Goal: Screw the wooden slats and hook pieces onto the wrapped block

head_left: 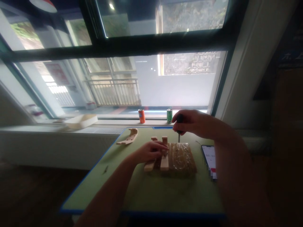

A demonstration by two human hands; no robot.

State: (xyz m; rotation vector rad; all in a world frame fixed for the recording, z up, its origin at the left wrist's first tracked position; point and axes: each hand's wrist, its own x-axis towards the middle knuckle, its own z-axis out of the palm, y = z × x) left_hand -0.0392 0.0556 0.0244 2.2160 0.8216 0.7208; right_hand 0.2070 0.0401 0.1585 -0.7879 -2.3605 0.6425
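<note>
My right hand [188, 122] is closed round the dark handle of a screwdriver [179, 126], held upright with its tip down at the far edge of a plastic-wrapped wooden block [182, 157]. My left hand [152, 150] lies on a set of pale wooden slats [164, 162] next to that block, fingers pressed on them. All of this rests on a green table top [146, 192] with a blue edge.
A curved wooden part [129, 137] lies at the table's far left. A phone [209, 156] with a lit screen lies to the right. An orange can [141, 116] and a green can [169, 116] stand on the window sill, with a white tray [81, 121] further left.
</note>
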